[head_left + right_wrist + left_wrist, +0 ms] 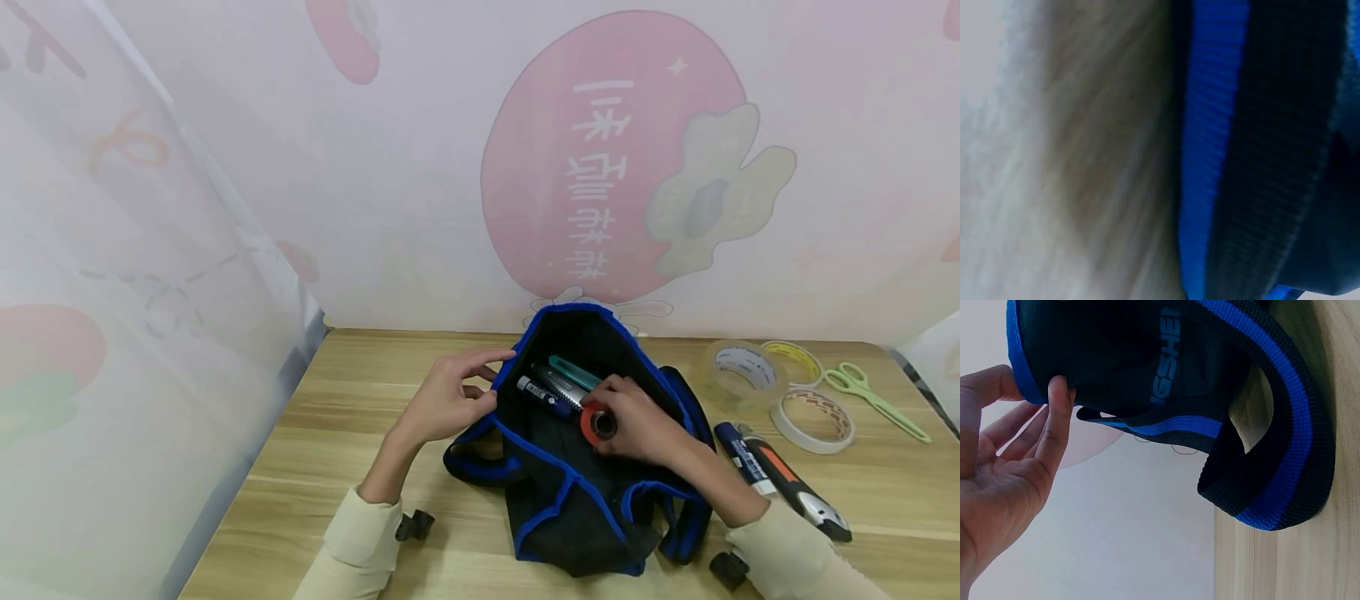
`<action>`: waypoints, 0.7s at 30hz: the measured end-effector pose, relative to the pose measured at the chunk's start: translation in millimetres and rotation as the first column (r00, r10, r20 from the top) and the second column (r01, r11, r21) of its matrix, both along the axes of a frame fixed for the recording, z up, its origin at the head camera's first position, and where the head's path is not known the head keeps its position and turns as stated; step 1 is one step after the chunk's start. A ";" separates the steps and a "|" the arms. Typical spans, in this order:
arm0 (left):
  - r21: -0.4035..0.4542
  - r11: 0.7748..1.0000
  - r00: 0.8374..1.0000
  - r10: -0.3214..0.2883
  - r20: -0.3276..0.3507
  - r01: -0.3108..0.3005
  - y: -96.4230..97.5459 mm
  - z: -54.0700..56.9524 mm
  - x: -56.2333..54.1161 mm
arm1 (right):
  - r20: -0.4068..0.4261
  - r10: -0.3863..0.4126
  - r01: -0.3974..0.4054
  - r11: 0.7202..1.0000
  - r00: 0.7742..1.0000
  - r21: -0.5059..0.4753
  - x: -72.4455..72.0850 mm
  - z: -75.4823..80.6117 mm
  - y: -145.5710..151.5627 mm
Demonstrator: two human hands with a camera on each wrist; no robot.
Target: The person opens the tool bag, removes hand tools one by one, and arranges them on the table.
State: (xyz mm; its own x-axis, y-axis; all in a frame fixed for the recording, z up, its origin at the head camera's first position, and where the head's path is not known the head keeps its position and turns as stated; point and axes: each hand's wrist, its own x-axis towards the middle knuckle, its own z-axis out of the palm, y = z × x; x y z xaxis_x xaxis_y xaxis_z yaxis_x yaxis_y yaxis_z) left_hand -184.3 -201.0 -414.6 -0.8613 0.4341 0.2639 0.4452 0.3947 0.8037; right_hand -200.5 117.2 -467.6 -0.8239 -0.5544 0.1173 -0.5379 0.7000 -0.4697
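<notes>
A black tool bag with blue trim (573, 517) lies with its mouth open in the head view. My left hand (446, 396) pinches its left rim between thumb and fingers; the left wrist view shows the thumb (1057, 419) on the outer cloth. Inside the mouth, my right hand (637, 421) holds a small red roll of tape (588, 425) with a black core. Beside that roll lie a dark blue stick with a white end (543, 397), a silvery ridged tool (558, 386) and a teal cutter (573, 372). Only the bag's strap (1216, 150) fills the right wrist view.
Right of the bag on the wooden table (360, 392) are a glue stick (742, 457) and a black-orange utility knife (795, 483). Behind them lie clear tape (723, 396), yellow-cored tape (795, 358), white tape (783, 425) and green scissors (877, 400). A printed curtain (420, 208) hangs behind.
</notes>
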 end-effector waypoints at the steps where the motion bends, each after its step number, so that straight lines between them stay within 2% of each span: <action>1: 0.000 1.000 1.000 0.000 -0.001 0.000 0.0 0.0 0.3 | 0.002 -0.002 0.002 1.000 1.000 -0.006 -0.1 0.7 0.2; 12: -0.005 1.000 1.000 0.007 -0.001 -0.007 -0.3 0.4 1.6 | -0.048 0.027 -0.031 0.996 0.998 -0.084 0.3 12.1 6.6; 21: -0.001 1.000 1.000 0.005 0.002 -0.005 0.3 1.0 2.0 | -0.067 0.019 -0.029 0.989 0.998 -0.146 4.5 22.6 11.4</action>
